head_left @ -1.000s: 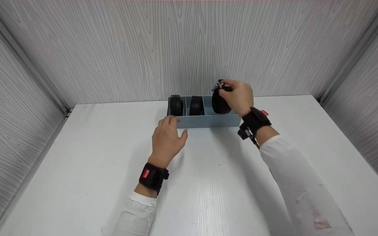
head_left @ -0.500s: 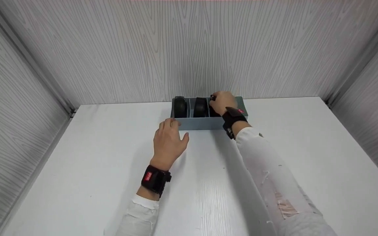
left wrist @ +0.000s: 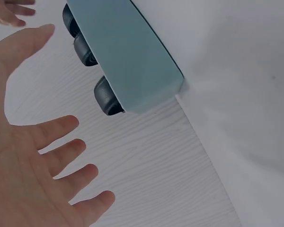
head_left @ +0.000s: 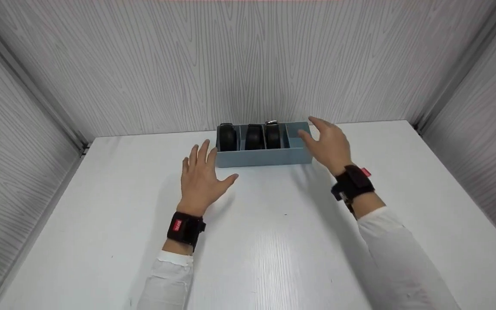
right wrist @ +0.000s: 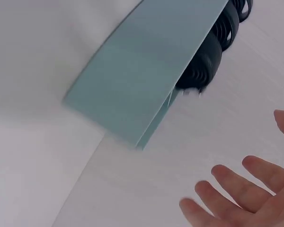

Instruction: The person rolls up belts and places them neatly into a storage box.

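A blue-grey divided box (head_left: pixel 264 158) stands against the back wall. Three coiled black belts sit upright in its compartments: a left belt (head_left: pixel 227 137), a middle belt (head_left: pixel 254 137) and a right belt (head_left: pixel 273 136) with a metal buckle on top. The box's rightmost compartment (head_left: pixel 298 140) shows a bare floor. My left hand (head_left: pixel 200 183) hovers by the box's front left corner, fingers spread, holding nothing. By the right end, my right hand (head_left: pixel 330 146) has its thumb and fingers apart, with nothing in them. The right wrist view shows the spiral layers of the belt (right wrist: pixel 201 66) nearest that end.
The box rests on a white table (head_left: pixel 248 241). A wood-grain back wall (head_left: pixel 248 64) rises directly behind it, with side walls at left and right. Each wrist wears a black strap (head_left: pixel 185 228) with a small camera.
My right hand lowered a coiled belt into the compartment right of the middle belt, released it and drew back rightward. My left hand moved slightly left and its fingers spread wider.
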Motion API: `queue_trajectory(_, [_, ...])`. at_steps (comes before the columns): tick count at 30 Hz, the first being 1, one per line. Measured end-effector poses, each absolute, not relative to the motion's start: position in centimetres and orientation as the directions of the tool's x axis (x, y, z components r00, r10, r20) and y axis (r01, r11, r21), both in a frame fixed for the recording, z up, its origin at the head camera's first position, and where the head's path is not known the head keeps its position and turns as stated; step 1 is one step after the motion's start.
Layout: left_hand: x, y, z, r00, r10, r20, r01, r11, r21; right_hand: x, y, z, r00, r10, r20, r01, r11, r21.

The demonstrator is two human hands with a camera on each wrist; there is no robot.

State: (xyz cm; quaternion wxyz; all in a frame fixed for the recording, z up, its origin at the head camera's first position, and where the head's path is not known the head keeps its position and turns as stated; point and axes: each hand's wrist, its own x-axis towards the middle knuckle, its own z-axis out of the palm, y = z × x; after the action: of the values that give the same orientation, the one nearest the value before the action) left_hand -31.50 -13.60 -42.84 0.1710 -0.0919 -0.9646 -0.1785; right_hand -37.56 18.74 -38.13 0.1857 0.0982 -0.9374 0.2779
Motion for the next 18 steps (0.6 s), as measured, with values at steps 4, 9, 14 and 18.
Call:
queue_trajectory(4, [-31.8, -14.6, -43.1, -0.949, 0.105, 0.298, 0.201, 0.929, 0.311, -34.8, 22.3, -40.4, -0.92, -0.091, 0.381, -0.261, 0.866, -0.426])
queue_trajectory(9, [-31.4, -15.2, -43.7, -0.974, 0.115, 0.196, 0.167, 0.948, 0.272, -32.2, 25.0, -43.1, -0.965, -0.106, 0.239, -0.183, 0.928, -0.325])
queue_trajectory(14, [-30.7, -15.3, -44.4, -0.985, 0.104, 0.136, 0.135, 0.962, 0.238, -31.3, 25.5, -44.2, -0.98, -0.113, 0.165, -0.158, 0.944, -0.289])
queue_trajectory(18, [-30.5, -15.1, -44.6, -0.988, 0.095, 0.121, 0.12, 0.968, 0.223, -31.3, 25.7, -44.2, -0.981, -0.11, 0.158, -0.151, 0.948, -0.278])
